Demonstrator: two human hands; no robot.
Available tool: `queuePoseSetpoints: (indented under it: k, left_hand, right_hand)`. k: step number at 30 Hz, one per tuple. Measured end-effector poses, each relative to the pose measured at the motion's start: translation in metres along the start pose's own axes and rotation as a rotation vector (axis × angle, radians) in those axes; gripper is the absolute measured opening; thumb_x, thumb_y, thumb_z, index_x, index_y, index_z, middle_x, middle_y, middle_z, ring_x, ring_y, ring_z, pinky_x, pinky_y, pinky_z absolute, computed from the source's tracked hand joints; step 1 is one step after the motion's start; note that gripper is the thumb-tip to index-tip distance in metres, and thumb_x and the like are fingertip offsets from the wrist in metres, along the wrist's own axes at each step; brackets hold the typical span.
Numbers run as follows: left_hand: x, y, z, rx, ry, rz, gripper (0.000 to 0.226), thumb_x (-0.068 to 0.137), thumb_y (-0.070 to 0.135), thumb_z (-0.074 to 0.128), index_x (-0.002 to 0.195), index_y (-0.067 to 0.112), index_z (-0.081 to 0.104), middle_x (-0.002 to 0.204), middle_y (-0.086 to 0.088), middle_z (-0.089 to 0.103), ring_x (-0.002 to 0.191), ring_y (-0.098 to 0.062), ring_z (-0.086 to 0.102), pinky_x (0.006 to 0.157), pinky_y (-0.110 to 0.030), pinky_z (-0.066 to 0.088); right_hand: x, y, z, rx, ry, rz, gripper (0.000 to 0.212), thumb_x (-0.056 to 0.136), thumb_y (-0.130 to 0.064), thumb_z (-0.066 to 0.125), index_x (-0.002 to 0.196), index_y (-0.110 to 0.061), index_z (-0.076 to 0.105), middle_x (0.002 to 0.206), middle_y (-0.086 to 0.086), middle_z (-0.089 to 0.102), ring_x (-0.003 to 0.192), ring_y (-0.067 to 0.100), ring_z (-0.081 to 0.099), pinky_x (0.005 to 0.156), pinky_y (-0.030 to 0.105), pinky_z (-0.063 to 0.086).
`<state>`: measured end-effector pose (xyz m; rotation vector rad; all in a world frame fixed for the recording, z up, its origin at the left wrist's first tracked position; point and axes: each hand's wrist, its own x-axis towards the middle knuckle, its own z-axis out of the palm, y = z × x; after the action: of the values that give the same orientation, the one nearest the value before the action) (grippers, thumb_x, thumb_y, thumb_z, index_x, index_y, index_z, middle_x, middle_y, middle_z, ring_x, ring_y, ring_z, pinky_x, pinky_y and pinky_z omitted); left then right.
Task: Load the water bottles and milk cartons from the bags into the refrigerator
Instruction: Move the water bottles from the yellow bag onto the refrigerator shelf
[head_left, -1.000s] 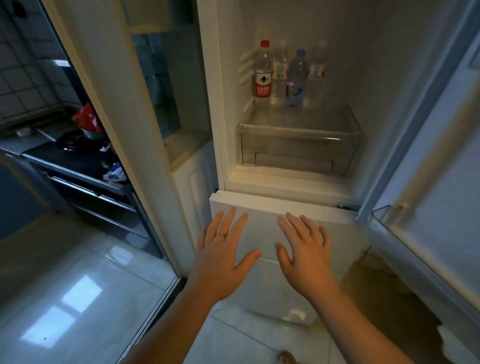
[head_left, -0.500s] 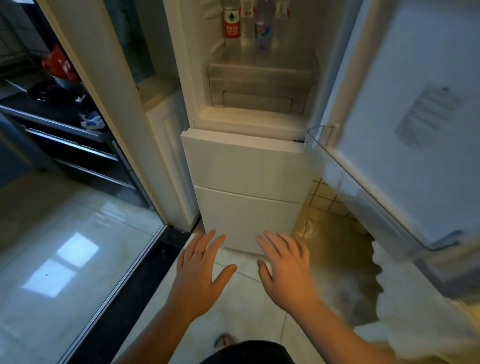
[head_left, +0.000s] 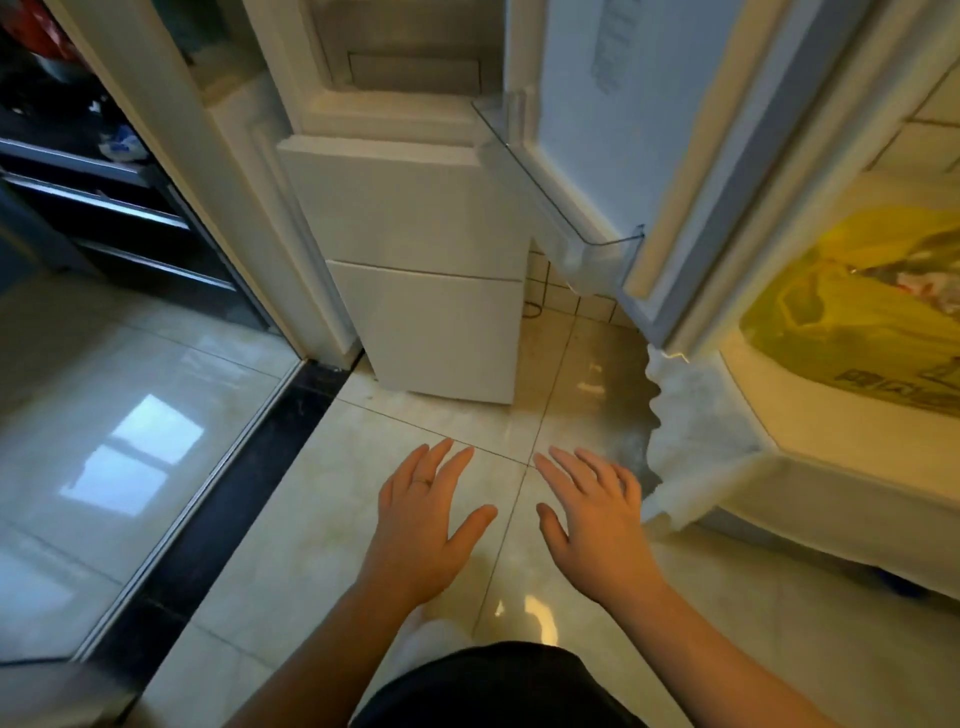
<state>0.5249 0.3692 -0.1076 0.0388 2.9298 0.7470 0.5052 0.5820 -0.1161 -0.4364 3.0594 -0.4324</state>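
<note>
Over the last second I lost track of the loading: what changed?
The view dropped and swung right: the bottles in the fridge left the frame, and a yellow bag came into view at right. The left hand and right hand now hover over the floor, no longer before the fridge. Nothing taken or let go. Both hands stay open and empty; the door stays open.

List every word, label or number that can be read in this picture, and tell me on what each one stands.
Nothing here can be quoted; two printed areas show, both unreadable.
Sticker on the inside of the open refrigerator door: several lines of print, too blurred to read.
Yellow bag at the right: dark printed characters near its lower edge, blurred and cut off by the picture's border.
</note>
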Motion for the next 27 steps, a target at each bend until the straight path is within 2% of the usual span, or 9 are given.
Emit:
queuePoseSetpoints:
  k: [5,14,18,20,23,27]
  left_hand:
    - [-0.008,0.065,0.032,0.03,-0.103,0.08,0.083,0.079,0.079,0.015,0.152,0.039,0.02,0.163,0.011,0.013,0.151,-0.015,0.005,0.122,-0.042,0.011]
    - [0.036,0.185,0.105,0.076,-0.259,0.391,0.074,0.087,0.075,0.023,0.152,0.039,0.017,0.163,0.012,0.011,0.15,-0.013,0.001,0.12,-0.039,0.009]
    - [0.074,0.246,0.14,0.029,-0.277,0.502,0.075,0.087,0.076,0.022,0.151,0.038,0.022,0.162,0.01,0.016,0.15,-0.016,0.008,0.121,-0.044,0.016]
    - [0.099,0.278,0.157,0.006,-0.281,0.54,0.075,0.088,0.076,0.023,0.151,0.037,0.024,0.162,0.01,0.017,0.149,-0.016,0.01,0.12,-0.045,0.019]
    - [0.135,0.329,0.178,-0.011,-0.27,0.58,0.073,0.089,0.076,0.023,0.151,0.038,0.022,0.162,0.012,0.016,0.149,-0.016,0.009,0.12,-0.045,0.018]
    - [0.175,0.393,0.194,-0.03,-0.246,0.608,0.073,0.088,0.075,0.024,0.151,0.037,0.026,0.161,0.009,0.02,0.149,-0.018,0.011,0.12,-0.04,0.015]
  right_hand:
    - [-0.058,0.054,-0.017,0.023,0.088,0.15,0.05,0.089,-0.043,0.039,0.136,-0.029,0.052,0.138,-0.006,0.055,0.13,0.021,0.043,0.106,0.043,0.024]
    - [-0.114,0.168,-0.051,0.012,0.181,0.422,0.052,0.087,-0.043,0.04,0.135,-0.026,0.052,0.138,-0.004,0.054,0.127,0.023,0.048,0.104,0.043,0.029]
    - [-0.116,0.235,-0.076,-0.039,0.249,0.513,0.05,0.086,-0.039,0.047,0.133,-0.024,0.054,0.136,-0.004,0.055,0.126,0.024,0.048,0.102,0.043,0.029]
    - [-0.112,0.272,-0.088,-0.058,0.281,0.54,0.051,0.085,-0.037,0.053,0.134,-0.024,0.055,0.137,-0.003,0.056,0.127,0.024,0.048,0.101,0.042,0.027]
    - [-0.101,0.326,-0.109,-0.059,0.313,0.56,0.054,0.086,-0.039,0.048,0.138,-0.026,0.052,0.14,-0.004,0.055,0.129,0.024,0.047,0.102,0.044,0.029]
    - [-0.082,0.39,-0.138,-0.058,0.386,0.525,0.052,0.086,-0.038,0.046,0.135,-0.022,0.056,0.137,-0.002,0.057,0.127,0.027,0.05,0.101,0.05,0.038]
